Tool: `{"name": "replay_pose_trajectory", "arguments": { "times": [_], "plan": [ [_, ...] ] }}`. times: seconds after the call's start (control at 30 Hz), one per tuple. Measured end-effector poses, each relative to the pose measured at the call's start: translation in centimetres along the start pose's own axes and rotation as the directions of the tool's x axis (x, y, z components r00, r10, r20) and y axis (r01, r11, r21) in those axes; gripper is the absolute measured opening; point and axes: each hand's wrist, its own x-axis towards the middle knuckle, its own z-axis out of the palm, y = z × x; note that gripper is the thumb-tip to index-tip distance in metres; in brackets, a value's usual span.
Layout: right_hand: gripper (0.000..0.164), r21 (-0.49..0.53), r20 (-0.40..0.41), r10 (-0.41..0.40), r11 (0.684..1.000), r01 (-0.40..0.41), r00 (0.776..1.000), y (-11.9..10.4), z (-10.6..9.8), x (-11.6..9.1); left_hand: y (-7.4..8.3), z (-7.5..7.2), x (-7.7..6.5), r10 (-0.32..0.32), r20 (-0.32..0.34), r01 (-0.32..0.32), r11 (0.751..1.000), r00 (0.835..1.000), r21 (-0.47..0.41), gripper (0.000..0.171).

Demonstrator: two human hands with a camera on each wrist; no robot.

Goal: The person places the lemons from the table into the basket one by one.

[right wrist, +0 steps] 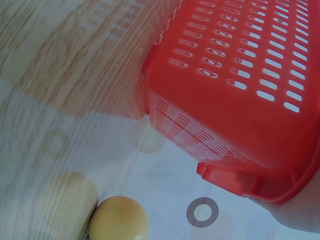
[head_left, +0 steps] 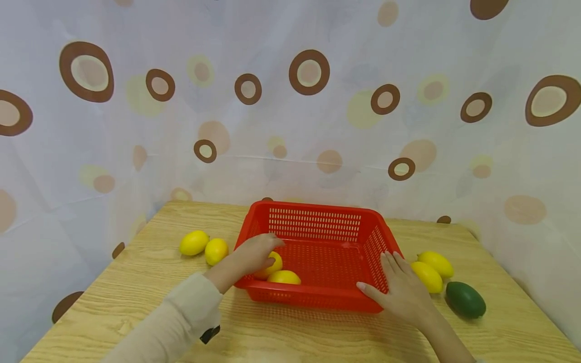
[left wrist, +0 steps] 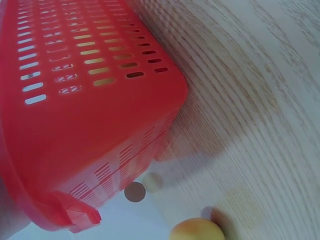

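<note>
A red plastic basket (head_left: 317,291) with slotted walls sits on the table. My left hand (head_left: 257,250) reaches over its left rim, fingers extended and thumb beside a lemon (head_left: 278,260). A second lemon (head_left: 284,277) lies by the front wall. Part of the first lemon is hidden by the hand. My right hand (head_left: 401,290) rests on the right rim near the front corner, its fingers straight and thumb spread. In the wrist views, the basket walls (left wrist: 95,120) (right wrist: 225,120) hide most of both hands.
Two lemons (head_left: 194,243) (head_left: 216,251) lie left of the basket. To its right are two more lemons (head_left: 436,264) (head_left: 427,277) and a dark green oval fruit (head_left: 465,300). A patterned curtain (head_left: 290,126) hangs behind the wooden table (head_left: 136,282).
</note>
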Motion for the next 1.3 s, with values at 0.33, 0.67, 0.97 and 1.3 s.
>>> {"name": "replay_pose_trajectory", "arguments": {
  "times": [0.33, 0.67, 0.97, 1.3],
  "plan": [
    [0.095, 0.000, 0.002, 0.004, 1.000, -0.004, 1.000, 0.0, 0.0, 0.0, -0.8, -0.6, -0.8, 0.071, -0.219, -0.066, 0.997, 0.973, 0.029, 0.036],
    [0.095, -0.004, 0.000, 0.002, 1.000, -0.002, 1.000, 0.0, -0.1, 0.0, -2.2, -1.0, -1.6, 0.109, -0.371, -0.093, 0.994, 0.922, 0.062, 0.036],
    [0.094, -0.001, -0.002, 0.001, 1.000, -0.001, 1.000, 0.1, -0.1, -0.1, -3.6, -0.7, -2.4, 0.077, -0.479, -0.062, 0.997, 0.875, 0.047, 0.035],
    [0.095, -0.002, 0.006, 0.004, 1.000, -0.004, 1.000, 0.0, 0.0, 0.0, -5.0, -0.7, -3.5, 0.010, -0.506, -0.009, 1.000, 0.863, 0.004, 0.034]
  ]
}}
